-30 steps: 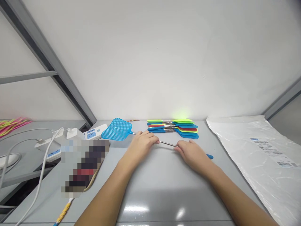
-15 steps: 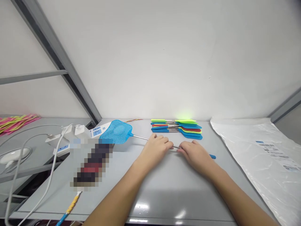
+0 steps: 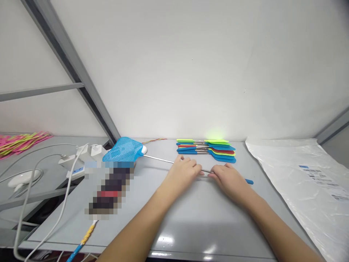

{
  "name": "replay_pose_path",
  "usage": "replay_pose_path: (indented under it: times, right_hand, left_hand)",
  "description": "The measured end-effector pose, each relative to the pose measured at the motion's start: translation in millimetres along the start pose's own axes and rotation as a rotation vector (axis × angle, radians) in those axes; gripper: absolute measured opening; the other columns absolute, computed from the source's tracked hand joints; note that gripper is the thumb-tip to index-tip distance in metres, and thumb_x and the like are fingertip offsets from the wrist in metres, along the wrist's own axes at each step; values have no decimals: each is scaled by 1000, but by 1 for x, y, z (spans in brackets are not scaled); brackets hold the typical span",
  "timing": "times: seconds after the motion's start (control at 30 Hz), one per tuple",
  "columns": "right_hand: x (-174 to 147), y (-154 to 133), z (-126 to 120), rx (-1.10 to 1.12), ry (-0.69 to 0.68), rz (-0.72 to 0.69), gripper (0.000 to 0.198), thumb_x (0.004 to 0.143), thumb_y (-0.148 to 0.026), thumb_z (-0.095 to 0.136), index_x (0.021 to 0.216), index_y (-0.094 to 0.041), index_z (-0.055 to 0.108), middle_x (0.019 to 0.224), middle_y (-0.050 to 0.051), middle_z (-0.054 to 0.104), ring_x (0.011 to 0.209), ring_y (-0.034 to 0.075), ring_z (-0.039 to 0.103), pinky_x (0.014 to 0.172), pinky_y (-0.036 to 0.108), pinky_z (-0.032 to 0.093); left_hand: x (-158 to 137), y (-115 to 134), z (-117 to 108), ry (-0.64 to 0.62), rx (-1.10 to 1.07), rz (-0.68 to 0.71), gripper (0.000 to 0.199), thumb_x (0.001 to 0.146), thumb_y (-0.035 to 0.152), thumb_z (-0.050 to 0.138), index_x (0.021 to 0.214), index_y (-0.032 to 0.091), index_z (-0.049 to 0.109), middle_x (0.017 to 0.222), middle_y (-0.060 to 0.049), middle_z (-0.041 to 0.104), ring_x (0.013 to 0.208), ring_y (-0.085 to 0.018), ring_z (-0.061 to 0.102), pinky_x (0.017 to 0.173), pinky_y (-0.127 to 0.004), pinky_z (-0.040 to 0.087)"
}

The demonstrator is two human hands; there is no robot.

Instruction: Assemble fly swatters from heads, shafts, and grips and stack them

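A blue fly swatter (image 3: 124, 149) with a thin metal rod lies across my two hands, its perforated head out to the left over the power strip. My left hand (image 3: 185, 170) is closed around the middle of the rod. My right hand (image 3: 227, 178) grips the rod farther right, and the end of the blue handle (image 3: 249, 181) sticks out beyond it. A short piece of bare rod shows between the hands. Behind them, several folded-down fly swatters (image 3: 222, 151) in blue, red, green and yellow lie stacked by the wall.
White chargers (image 3: 88, 154) and cables crowd the table's left side, near a blurred-out dark object (image 3: 111, 193) with a blue and yellow cord. A white plastic mailing bag (image 3: 294, 174) covers the right side. Pink and yellow strands (image 3: 21, 143) lie far left.
The swatter's head has shifted left and tilted, and more rod shows between it and my left hand. The gap between my hands has widened slightly. Both hands keep their hold.
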State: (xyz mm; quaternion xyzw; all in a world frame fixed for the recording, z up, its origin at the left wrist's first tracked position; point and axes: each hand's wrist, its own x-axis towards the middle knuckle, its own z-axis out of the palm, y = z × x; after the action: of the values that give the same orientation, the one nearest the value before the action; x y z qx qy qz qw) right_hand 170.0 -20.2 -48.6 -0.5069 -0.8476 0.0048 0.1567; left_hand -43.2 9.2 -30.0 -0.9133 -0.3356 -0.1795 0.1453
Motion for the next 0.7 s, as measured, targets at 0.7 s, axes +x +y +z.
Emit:
replay_pose_path:
  times: [0.7]
  right_hand:
    - [-3, 0, -7, 58, 30, 12, 26, 100, -33, 33, 83, -21, 49, 78, -2, 61, 67, 15, 50, 69, 30, 31]
  left_hand:
    - [-1, 4, -2, 25, 41, 9, 18, 97, 27, 42, 86, 20, 55, 75, 0, 56, 74, -15, 50, 67, -33, 24]
